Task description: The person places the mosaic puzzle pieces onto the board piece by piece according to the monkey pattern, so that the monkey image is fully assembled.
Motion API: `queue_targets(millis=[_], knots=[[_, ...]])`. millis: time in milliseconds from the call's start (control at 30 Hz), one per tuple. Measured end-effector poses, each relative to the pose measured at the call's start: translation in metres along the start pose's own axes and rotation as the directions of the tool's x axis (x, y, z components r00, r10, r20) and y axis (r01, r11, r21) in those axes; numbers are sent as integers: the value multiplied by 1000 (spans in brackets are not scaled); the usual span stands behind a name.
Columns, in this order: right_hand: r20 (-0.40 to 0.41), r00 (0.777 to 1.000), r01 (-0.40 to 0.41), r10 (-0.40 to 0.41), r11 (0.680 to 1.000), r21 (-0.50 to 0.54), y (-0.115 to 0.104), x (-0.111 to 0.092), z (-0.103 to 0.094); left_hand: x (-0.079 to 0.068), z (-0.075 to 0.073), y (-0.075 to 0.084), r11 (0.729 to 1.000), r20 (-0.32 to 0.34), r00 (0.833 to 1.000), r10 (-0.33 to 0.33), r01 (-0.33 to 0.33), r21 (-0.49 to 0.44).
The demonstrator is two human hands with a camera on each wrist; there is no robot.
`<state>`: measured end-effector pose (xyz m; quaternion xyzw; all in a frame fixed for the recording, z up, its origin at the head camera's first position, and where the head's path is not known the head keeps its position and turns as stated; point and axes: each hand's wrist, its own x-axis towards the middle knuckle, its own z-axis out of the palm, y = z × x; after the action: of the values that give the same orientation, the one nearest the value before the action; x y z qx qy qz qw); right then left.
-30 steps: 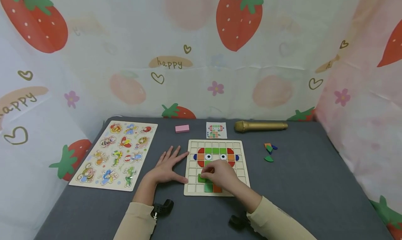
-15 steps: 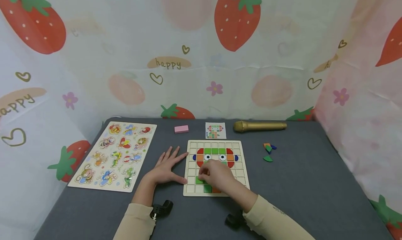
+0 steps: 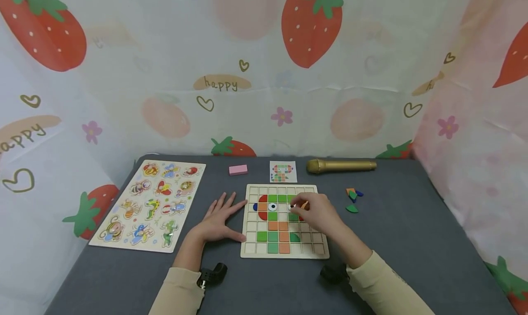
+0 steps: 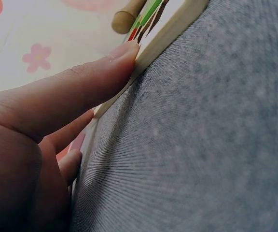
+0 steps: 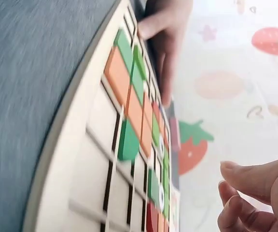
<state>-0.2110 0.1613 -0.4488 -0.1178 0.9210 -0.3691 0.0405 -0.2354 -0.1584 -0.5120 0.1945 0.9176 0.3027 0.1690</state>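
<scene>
A wooden grid board lies on the dark tabletop with coloured tiles set in its cells, forming a figure. My left hand lies spread at the board's left side; in the left wrist view its thumb presses against the board edge. My right hand hovers over the board's right half, fingers loosely bent, hiding part of the figure. In the right wrist view its thumb and fingertips have a small gap and nothing shows between them. A green square tile sits in a lower left cell, a green quarter-round tile farther right.
Several loose green, blue and orange pieces lie right of the board. Behind it are a picture card, a pink block and a gold microphone. An insect puzzle board lies at left.
My right hand has let go of the green square tile and moved up and right, uncovering the figure's lower tiles. The left hand stays in place.
</scene>
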Motion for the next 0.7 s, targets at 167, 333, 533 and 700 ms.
queue_targets(millis=[167,333,533,700], knots=[[-31,999,-12,12,1000,-2,17,-1,-17,0,1,0,1000,4,1000,-10,10,-2],[-73,997,-32,31,999,-15,36,1,-34,0,1,0,1000,5,1000,-22,22,3],[-128,989,-85,80,996,-34,56,7,-53,0,1,0,1000,-4,1000,-11,11,-5],[-164,980,-118,110,992,-39,79,13,-66,0,0,1,1000,-5,1000,-7,7,-5]])
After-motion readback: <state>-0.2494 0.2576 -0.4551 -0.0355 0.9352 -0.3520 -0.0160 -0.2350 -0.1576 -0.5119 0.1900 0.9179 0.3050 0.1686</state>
